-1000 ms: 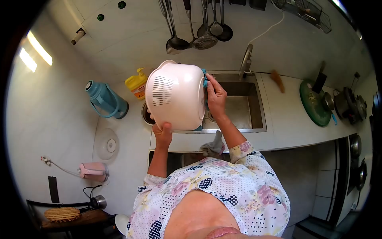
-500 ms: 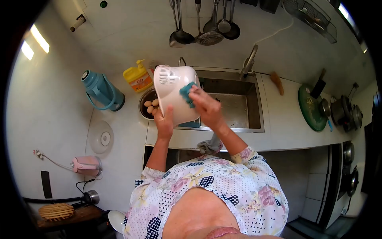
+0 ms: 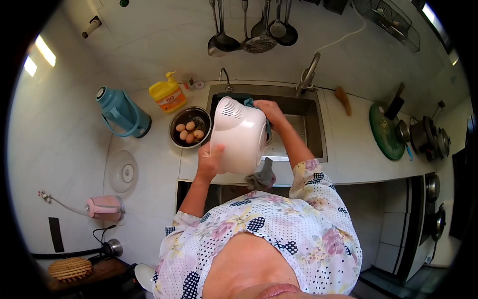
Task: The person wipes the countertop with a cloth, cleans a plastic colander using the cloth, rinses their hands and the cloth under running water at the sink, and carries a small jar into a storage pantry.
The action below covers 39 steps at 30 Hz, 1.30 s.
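The left hand (image 3: 210, 160) grips the white colander (image 3: 239, 134) over the sink (image 3: 313, 127); the right hand (image 3: 267, 110) presses a teal cloth (image 3: 249, 102) against it. Eggs (image 3: 189, 130) sit beside it.

Eggs (image 3: 188, 131) in bowl (image 3: 175, 119) — left of sink (image 3: 318, 130).

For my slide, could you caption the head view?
Left hand steadies white colander; right hand wipes it with teal cloth.
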Motion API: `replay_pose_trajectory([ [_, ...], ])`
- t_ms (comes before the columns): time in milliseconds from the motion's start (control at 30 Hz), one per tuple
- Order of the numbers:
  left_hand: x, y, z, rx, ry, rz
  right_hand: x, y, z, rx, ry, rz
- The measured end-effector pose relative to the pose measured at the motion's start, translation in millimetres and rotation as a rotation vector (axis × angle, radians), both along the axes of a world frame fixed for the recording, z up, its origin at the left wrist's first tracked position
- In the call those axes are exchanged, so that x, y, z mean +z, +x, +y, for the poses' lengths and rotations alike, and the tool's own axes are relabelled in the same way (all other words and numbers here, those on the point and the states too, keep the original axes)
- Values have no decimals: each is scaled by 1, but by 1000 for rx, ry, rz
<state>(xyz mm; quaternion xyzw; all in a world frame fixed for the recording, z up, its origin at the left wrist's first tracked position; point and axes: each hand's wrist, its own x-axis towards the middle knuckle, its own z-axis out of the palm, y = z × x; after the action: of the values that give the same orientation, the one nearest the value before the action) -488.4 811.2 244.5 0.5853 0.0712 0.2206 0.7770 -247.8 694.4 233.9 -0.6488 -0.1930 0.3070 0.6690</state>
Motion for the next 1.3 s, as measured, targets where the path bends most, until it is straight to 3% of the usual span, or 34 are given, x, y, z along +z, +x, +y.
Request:
replay_pose_trajectory([
  [67, -5, -2, 4, 28, -120, -43, -19, -3, -4, -28, -2, 129],
  [167, 9, 0, 11, 171, -351, -119, -86, 0, -10, -2, 203, 214],
  [200, 15, 4, 16, 233, -437, -146, -63, -30, -14, -78, 227, 31],
  [300, 10, 21, 38, 231, -683, -237, -50, -74, 11, -329, 662, 309],
  [433, 5, 42, 35, 376, -579, -307, -49, -99, 22, -368, 668, 185],
  [567, -5, 48, 30, 336, -595, -248, -34, -94, 27, -451, 651, 177],
  [800, 6, 21, 10, 234, -394, -196, 12, -20, 6, -247, 555, -60],
  [1000, 22, 13, 2, 320, -219, -208, 21, -21, 8, -206, 494, -106],
  [1100, 31, 8, -2, 385, -128, -208, 13, -43, 14, -295, 498, -236],
  [1133, 33, 8, -2, 409, -99, -209, 13, -51, 21, -310, 480, -468],
  [1167, 25, 11, -1, 433, -69, -205, 14, -61, 21, -239, 528, -517],
  [1233, 11, 19, 0, 483, -9, -189, 17, -81, 24, -213, 356, -696],
  [1300, 4, 17, 1, 472, -102, -184, 11, -69, 32, -181, 306, -556],
])
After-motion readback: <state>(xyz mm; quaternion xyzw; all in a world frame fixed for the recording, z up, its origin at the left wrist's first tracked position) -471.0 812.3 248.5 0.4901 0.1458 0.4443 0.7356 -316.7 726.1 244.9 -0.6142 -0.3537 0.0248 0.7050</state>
